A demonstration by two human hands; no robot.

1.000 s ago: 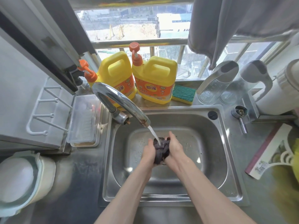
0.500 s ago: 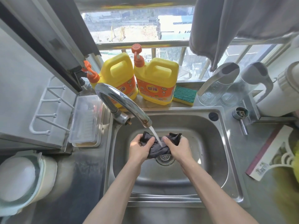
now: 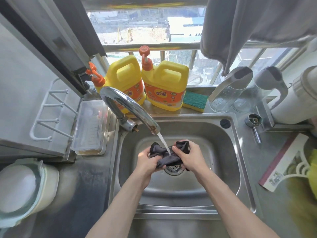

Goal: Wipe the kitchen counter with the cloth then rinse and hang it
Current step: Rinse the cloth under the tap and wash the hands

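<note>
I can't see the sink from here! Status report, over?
Left hand and right hand both grip the dark cloth. Cloth under the faucet stream, above the sink drain. Nothing blocking it.

Far side: 2 yellow detergent jugs, left jug [image 3: 125, 83] & right jug [image 3: 165, 86]; 1 sponge [image 3: 194, 101]; 2 clear pitchers [image 3: 226, 93] far right. 1 faucet [image 3: 127, 107], 1 sink [image 3: 223, 152], 1 dark cloth [image 3: 168, 161]. 2 hands: left hand [image 3: 147, 160], right hand [image 3: 192, 157]. 1 clear plastic box [image 3: 91, 126] left.
</note>
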